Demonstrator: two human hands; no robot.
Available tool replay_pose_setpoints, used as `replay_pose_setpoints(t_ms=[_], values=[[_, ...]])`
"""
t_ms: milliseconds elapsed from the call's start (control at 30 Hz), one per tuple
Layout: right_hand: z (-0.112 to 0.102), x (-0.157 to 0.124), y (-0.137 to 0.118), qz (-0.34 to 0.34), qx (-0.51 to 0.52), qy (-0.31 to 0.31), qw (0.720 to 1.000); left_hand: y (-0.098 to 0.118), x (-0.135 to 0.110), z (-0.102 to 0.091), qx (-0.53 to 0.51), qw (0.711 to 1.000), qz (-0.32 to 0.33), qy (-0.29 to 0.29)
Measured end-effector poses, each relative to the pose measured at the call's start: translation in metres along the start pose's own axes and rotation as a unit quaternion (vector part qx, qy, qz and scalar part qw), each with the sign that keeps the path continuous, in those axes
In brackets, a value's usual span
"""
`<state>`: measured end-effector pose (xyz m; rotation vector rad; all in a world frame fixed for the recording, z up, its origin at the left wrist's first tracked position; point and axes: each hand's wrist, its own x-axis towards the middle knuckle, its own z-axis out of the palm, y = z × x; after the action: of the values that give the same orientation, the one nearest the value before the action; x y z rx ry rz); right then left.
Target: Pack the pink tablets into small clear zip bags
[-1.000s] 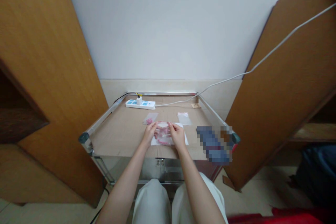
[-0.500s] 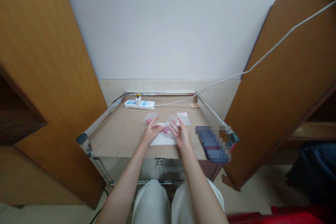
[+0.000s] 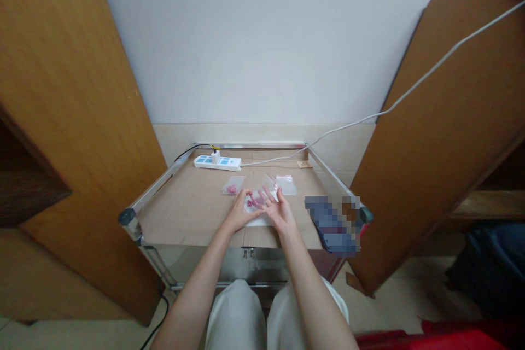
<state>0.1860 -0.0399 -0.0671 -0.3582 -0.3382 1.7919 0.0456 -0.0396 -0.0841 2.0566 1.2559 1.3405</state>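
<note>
My left hand (image 3: 239, 212) curves round the left side of a small heap of pink beads (image 3: 250, 203), its thumb and fingers apart. The beads lie on a white sheet (image 3: 259, 221) on the table. Close on the right, my right hand (image 3: 278, 210) is turned palm up with its fingers spread, their tips by the beads. Just behind those fingers is a clear plastic bag (image 3: 270, 179); whether the hand touches it I cannot tell. Another clear bag (image 3: 233, 188) with pink beads in it lies behind my left hand. A further clear bag (image 3: 287, 185) lies flat behind my right hand.
A white power strip (image 3: 217, 163) with a plug in it stands at the back left of the cardboard-covered table (image 3: 176, 213). Its cable runs up to the right. A dark blurred-out item (image 3: 332, 224) lies at the right edge. Wooden cabinets flank both sides.
My left hand has moved slightly nearer and lower, uncovering the bead-filled bag behind it. My right hand has turned further palm up, its fingers spread wider.
</note>
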Motion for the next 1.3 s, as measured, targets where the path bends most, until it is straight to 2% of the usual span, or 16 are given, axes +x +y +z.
replay_pose_setpoints(t_ms=[167,300,533,767,900,1133,1200,1300], values=[[-0.003,0.003,0.002,0.015,-0.02,-0.014,1.0,0.008,0.0,-0.004,0.0,1.0,0.021,-0.002],[-0.004,0.004,0.003,0.022,-0.05,-0.05,0.997,0.011,0.001,-0.004,-0.021,0.999,0.023,-0.008],[0.002,-0.002,0.003,0.026,-0.061,-0.101,0.993,0.004,0.001,0.001,-0.045,0.999,-0.02,0.004],[0.008,-0.006,0.002,0.022,-0.058,-0.118,0.991,-0.001,0.002,0.0,-0.028,0.999,-0.013,0.032],[0.007,-0.006,0.001,0.012,-0.067,-0.106,0.992,-0.005,0.005,-0.001,-0.022,0.995,-0.037,0.086],[0.003,-0.002,-0.001,-0.013,-0.057,-0.066,0.996,-0.014,0.009,-0.008,0.046,0.961,-0.074,0.262],[0.002,-0.001,-0.001,-0.018,-0.055,-0.062,0.996,-0.018,0.016,-0.013,0.092,0.948,-0.103,0.288],[0.001,0.001,-0.002,-0.017,-0.053,-0.061,0.997,-0.025,0.033,-0.019,0.155,0.933,-0.153,0.286]])
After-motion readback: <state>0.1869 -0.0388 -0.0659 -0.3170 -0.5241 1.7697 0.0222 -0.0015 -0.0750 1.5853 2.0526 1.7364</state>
